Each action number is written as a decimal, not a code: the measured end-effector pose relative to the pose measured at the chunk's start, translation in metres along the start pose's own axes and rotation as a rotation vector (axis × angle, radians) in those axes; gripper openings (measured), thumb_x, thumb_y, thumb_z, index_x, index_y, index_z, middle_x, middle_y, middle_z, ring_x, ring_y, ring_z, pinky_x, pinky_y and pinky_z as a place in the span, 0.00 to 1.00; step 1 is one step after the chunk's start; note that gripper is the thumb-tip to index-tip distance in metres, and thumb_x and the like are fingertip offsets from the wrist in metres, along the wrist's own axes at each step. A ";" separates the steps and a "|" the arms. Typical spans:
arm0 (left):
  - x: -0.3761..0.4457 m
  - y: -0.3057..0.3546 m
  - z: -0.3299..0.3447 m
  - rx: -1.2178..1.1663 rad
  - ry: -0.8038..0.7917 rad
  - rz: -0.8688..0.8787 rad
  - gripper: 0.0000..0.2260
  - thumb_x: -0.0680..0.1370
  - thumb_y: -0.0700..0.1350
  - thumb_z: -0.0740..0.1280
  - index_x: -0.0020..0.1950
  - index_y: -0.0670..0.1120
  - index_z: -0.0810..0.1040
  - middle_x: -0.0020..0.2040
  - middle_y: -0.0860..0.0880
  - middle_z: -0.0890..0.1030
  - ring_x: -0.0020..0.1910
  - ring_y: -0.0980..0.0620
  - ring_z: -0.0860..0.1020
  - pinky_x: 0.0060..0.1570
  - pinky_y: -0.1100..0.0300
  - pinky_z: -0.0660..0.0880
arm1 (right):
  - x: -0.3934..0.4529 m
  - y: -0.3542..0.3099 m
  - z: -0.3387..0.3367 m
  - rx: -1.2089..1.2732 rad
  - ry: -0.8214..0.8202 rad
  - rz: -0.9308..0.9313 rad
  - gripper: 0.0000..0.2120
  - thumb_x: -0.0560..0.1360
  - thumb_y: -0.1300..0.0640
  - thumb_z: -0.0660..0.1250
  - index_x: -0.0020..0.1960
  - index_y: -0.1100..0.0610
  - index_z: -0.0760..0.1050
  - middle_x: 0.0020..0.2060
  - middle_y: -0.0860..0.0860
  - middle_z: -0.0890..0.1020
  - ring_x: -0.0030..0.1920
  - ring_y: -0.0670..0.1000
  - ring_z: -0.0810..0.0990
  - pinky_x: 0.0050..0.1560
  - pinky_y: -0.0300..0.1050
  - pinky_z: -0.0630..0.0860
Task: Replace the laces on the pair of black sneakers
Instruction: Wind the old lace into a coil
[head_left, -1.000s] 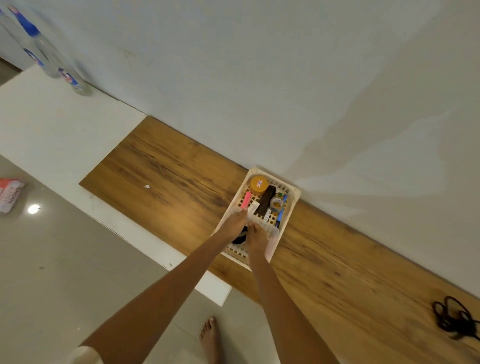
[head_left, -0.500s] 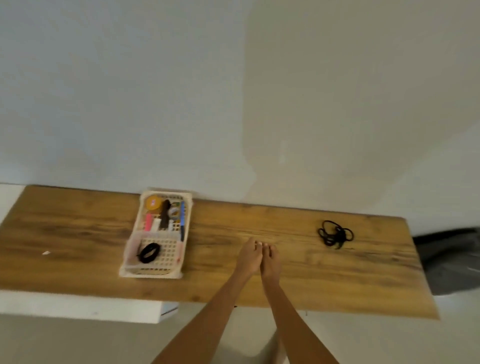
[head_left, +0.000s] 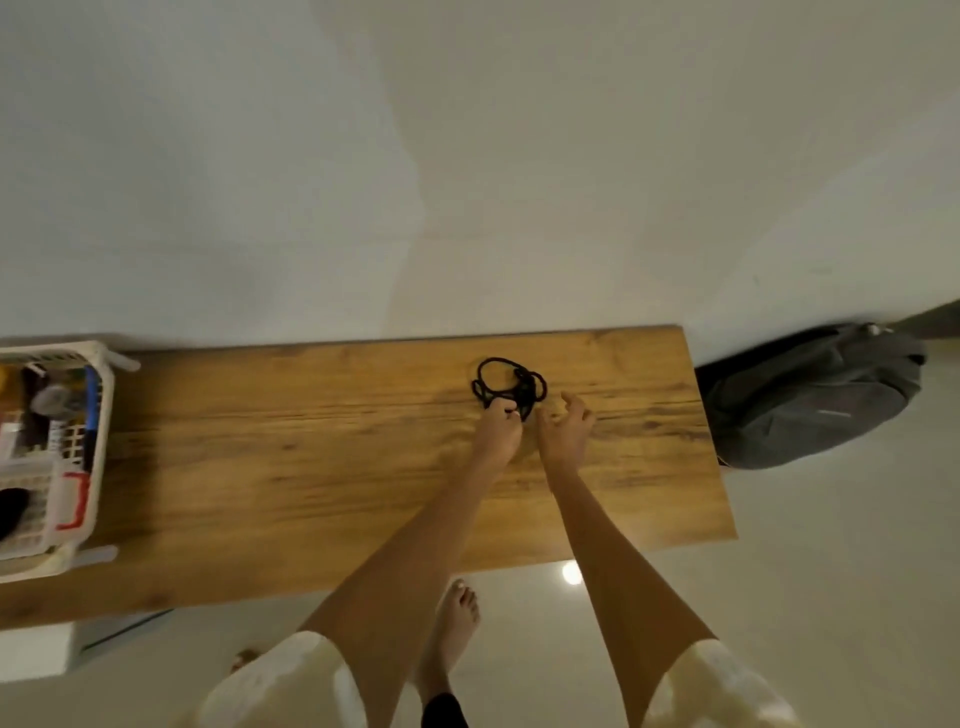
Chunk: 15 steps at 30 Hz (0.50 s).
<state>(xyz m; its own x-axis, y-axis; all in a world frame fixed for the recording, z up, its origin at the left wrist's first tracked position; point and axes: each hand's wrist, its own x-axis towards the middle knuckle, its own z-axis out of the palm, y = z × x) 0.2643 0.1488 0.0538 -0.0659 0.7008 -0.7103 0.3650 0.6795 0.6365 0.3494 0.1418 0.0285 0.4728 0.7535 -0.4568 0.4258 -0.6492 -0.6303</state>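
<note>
Left hand (head_left: 498, 431) pinches the near edge of black laces (head_left: 508, 385) on the wooden surface (head_left: 311, 441); right hand (head_left: 566, 428) hovers beside, fingers loosely spread; both forearms outstretched.

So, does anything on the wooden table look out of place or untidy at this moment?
The black laces lie in a tangled heap near the table's far edge, not laid straight. The left hand pinches them; the right hand hovers beside them, open. No sneakers are in view. Nothing looks spilled or damaged.

The person wore short cream sleeves (head_left: 291, 680) that ended above the elbows, forearms bare. One bare foot (head_left: 452, 629) showed below a dark trouser hem (head_left: 441, 712).
</note>
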 end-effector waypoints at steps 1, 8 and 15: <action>0.003 0.000 0.002 -0.001 0.007 0.005 0.14 0.83 0.41 0.55 0.66 0.43 0.71 0.64 0.44 0.74 0.60 0.46 0.74 0.53 0.56 0.71 | 0.008 0.001 0.000 0.007 -0.022 -0.031 0.19 0.78 0.55 0.65 0.67 0.60 0.70 0.66 0.57 0.67 0.59 0.57 0.73 0.50 0.44 0.68; -0.008 0.012 -0.020 -0.202 0.087 0.072 0.13 0.82 0.43 0.56 0.63 0.42 0.75 0.61 0.44 0.77 0.58 0.48 0.75 0.56 0.56 0.72 | 0.006 -0.032 -0.013 0.115 -0.134 -0.213 0.16 0.78 0.53 0.65 0.33 0.57 0.72 0.26 0.49 0.71 0.28 0.47 0.69 0.31 0.41 0.64; -0.082 0.051 -0.096 -0.416 -0.061 0.202 0.23 0.81 0.57 0.54 0.37 0.44 0.77 0.27 0.52 0.74 0.27 0.57 0.71 0.31 0.65 0.68 | -0.092 -0.090 -0.052 0.361 -0.433 -0.394 0.13 0.81 0.55 0.60 0.44 0.56 0.80 0.35 0.55 0.81 0.39 0.51 0.80 0.44 0.47 0.75</action>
<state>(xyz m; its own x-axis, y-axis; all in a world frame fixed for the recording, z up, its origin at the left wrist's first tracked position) 0.1988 0.1469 0.1740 0.0276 0.8222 -0.5685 -0.0391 0.5692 0.8213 0.3073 0.1255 0.1604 -0.0480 0.9486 -0.3130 0.1832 -0.2996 -0.9363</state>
